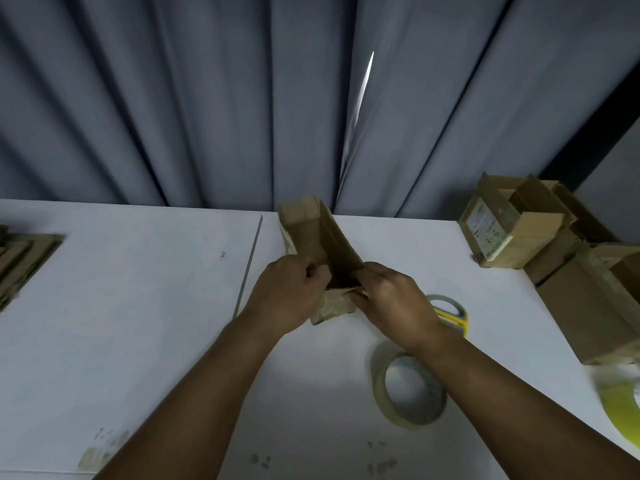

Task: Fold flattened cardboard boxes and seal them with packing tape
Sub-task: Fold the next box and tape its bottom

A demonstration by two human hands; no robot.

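Observation:
A small brown cardboard box [313,233] stands on the white table [138,289] in the middle, its flaps up and its dark inside showing. My left hand [287,296] grips its near left edge with curled fingers. My right hand [394,303] holds the near right corner, fingers curled round the lower flap. A roll of clear packing tape [408,393] lies flat just under my right forearm. Behind my right hand, yellow-handled scissors [453,315] are partly hidden.
Several folded cardboard boxes [512,226] are grouped at the table's right side, larger ones [595,306] nearer the edge. A stack of flattened cardboard [24,261] lies at far left. A blurred yellow-green roll [620,407] sits at the right edge. Grey curtains [207,98] hang behind.

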